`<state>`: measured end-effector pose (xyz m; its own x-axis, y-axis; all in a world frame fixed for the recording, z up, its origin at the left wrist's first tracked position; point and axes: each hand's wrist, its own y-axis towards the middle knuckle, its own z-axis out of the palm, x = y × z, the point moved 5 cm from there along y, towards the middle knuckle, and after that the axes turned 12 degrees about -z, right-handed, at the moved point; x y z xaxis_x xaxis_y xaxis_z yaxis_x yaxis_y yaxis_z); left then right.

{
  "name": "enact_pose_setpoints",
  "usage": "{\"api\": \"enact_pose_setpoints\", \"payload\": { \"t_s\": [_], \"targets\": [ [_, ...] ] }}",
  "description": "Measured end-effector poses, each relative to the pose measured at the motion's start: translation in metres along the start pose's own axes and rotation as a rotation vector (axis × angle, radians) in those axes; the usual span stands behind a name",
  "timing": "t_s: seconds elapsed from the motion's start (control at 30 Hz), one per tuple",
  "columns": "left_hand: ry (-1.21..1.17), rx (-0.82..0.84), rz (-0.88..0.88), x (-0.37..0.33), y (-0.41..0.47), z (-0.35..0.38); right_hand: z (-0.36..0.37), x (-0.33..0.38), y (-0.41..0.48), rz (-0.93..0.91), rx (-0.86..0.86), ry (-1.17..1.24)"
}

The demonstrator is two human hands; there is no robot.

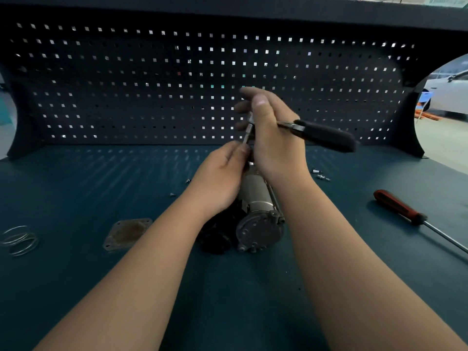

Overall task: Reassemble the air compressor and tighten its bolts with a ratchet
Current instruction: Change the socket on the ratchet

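Observation:
A grey metal air compressor point(258, 224) lies on the blue bench, its round end cap facing me, with a black part against its left side. My right hand point(273, 138) grips the head of a ratchet point(326, 135) whose black handle sticks out to the right. A thin metal extension point(247, 133) runs down from the ratchet head toward the compressor's far end. My left hand point(222, 173) pinches the lower end of that extension just above the compressor. The bolt under it is hidden by my fingers.
A red-handled screwdriver point(397, 206) lies at the right. Loose bolts point(320, 174) sit behind my right wrist, small screws point(187, 181) left of my left hand. A square metal plate point(128, 233) and a wire coil point(19, 240) lie at the left. A pegboard point(152, 84) closes the back.

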<state>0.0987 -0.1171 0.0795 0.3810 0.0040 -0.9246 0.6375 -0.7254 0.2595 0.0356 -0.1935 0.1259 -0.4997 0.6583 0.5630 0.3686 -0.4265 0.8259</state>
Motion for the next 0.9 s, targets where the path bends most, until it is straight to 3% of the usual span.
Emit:
{"api": "enact_pose_setpoints", "payload": {
  "t_s": [0.2, 0.4, 0.53, 0.6, 0.73, 0.8, 0.9],
  "targets": [
    [0.231, -0.154, 0.105, -0.006, -0.007, 0.006, 0.004, 0.023, 0.002, -0.162, 0.157, -0.493],
    [0.097, -0.148, 0.135, -0.004, -0.007, 0.014, 0.008, 0.027, 0.001, -0.146, 0.203, -0.519],
    [0.008, -0.175, 0.089, -0.001, -0.001, 0.008, 0.006, 0.028, -0.003, -0.173, 0.171, -0.308],
    [0.004, -0.185, 0.087, -0.004, -0.001, 0.006, 0.004, 0.022, -0.004, -0.106, 0.156, -0.066],
    [-0.083, -0.083, 0.046, -0.004, -0.002, 0.004, 0.009, -0.015, -0.015, 0.445, 0.059, 0.557],
    [-0.041, -0.063, 0.068, -0.005, -0.004, 0.005, 0.01, -0.027, -0.018, 0.536, 0.028, 0.65],
    [-0.074, -0.046, 0.046, -0.002, -0.002, 0.006, 0.007, -0.026, -0.016, 0.436, 0.041, 0.559]
  ]
}}
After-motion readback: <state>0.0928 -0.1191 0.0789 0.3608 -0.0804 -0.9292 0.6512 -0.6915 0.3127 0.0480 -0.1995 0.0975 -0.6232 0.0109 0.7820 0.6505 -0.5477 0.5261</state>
